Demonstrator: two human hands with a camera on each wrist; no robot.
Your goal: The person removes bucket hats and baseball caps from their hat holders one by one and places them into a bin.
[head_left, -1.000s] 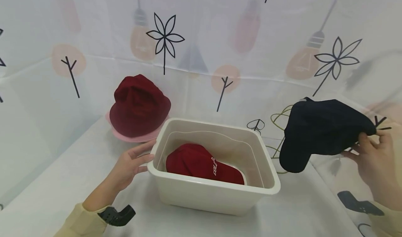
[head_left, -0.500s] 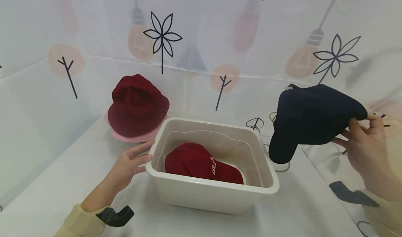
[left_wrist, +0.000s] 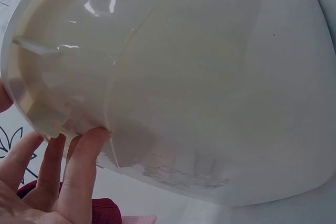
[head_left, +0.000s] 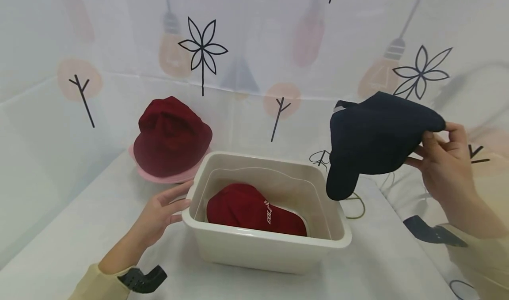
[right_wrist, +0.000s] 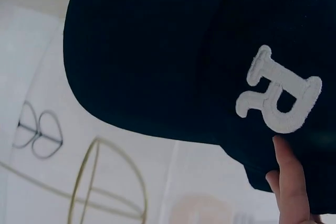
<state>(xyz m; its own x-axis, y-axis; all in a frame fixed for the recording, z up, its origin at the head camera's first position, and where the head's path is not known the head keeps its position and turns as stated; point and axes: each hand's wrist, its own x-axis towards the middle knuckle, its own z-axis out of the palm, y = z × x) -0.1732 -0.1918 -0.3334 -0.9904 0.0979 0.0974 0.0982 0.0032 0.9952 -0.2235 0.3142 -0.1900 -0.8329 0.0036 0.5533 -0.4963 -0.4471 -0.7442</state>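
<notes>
Toward two o'clock from the cream tub (head_left: 262, 251), the right hand (head_left: 447, 165) pinches a navy cap (head_left: 381, 132). At nine o'clock, the left hand (head_left: 157, 211), fingers extended, touches its side

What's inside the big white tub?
A red baseball cap with white lettering lies inside the tub. I can't see what is under the cap, and the tub's near wall hides the cap's near edge.
</notes>
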